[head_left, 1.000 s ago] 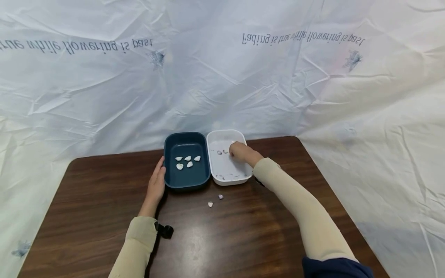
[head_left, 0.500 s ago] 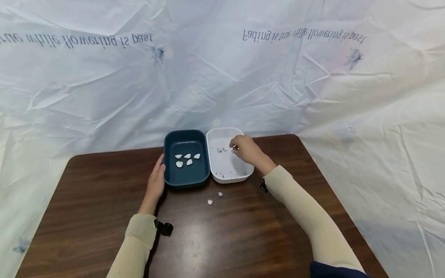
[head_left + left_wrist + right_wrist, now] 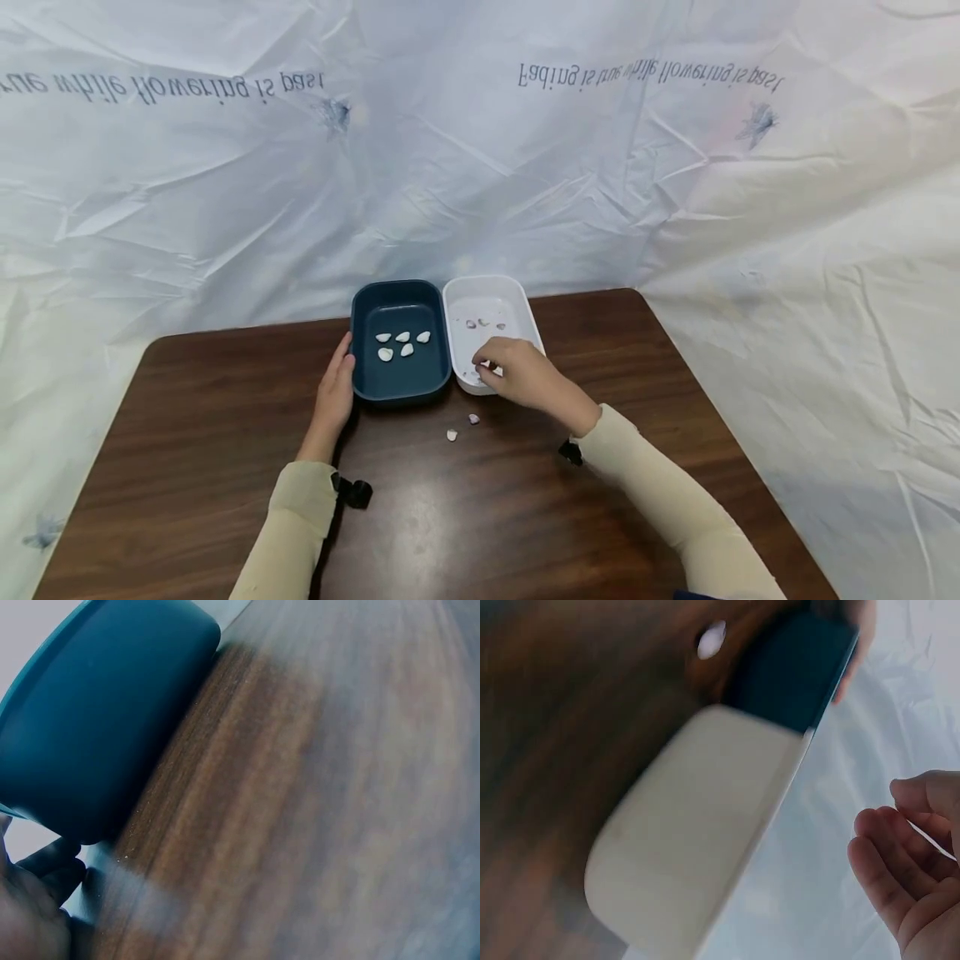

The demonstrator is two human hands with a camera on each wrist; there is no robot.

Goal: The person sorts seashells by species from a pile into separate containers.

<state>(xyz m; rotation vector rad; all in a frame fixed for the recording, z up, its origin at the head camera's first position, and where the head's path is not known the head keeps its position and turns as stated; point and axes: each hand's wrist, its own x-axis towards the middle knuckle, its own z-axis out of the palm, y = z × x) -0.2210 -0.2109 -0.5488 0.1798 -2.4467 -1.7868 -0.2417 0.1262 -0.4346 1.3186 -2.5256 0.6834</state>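
Observation:
My left hand (image 3: pixel 333 396) rests along the left side of the dark blue tray (image 3: pixel 397 383), fingers stretched against its outer wall. Several white shells (image 3: pixel 402 337) lie in that tray in two rows. Over the near part of the white tray (image 3: pixel 467 354) hovers my right hand (image 3: pixel 521 375). Its fingers are loosely bent, thumb apart from them, and the right wrist view shows nothing between them. Three small purplish shells (image 3: pixel 483 322) lie in the white tray's far half. On the table in front are a purplish shell (image 3: pixel 474 419) and a pale shell (image 3: pixel 452 435).
The two trays stand side by side at the far edge of the brown wooden table (image 3: pixel 450 533). Directly behind them hangs a white printed sheet (image 3: pixel 480 183). Small dark marks or bits lie at the white tray's near end, partly hidden by the right hand.
My right hand has risen from the white tray's far half and come back toward me, its fingers loosening. A third purplish shell now shows where it was. My left hand stays put.

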